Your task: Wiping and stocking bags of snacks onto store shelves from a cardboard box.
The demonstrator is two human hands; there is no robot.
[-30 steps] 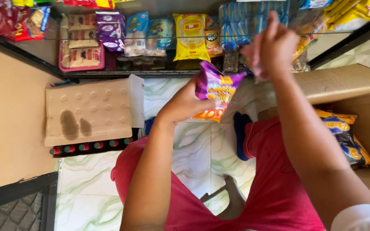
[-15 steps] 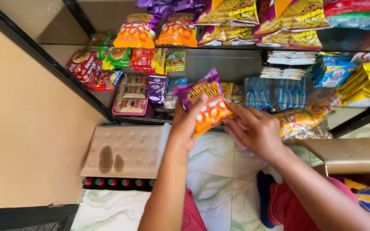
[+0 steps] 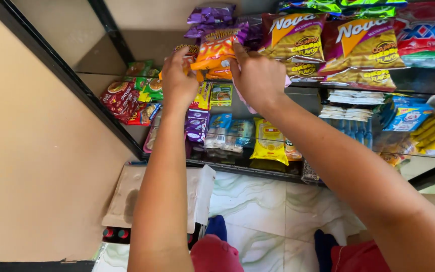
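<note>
An orange and purple snack bag is held up at the front of the upper glass shelf. My right hand grips its right side from behind. On the bag's left side, my left hand has its fingers closed over the edge, where a second orange bag shows behind the fingertips. Both forearms reach up from the bottom of the view. Purple bags lie just behind the held bag.
Brown and orange chip bags fill the shelf to the right. The lower shelf holds red packets, a yellow packet and blue packs. A black frame post borders a tan wall. A cardboard sheet covers bottles on the marble floor.
Both hands have lifted the snack bag from chest height up to the upper shelf. The view has tilted upward from the floor to the shelves.
</note>
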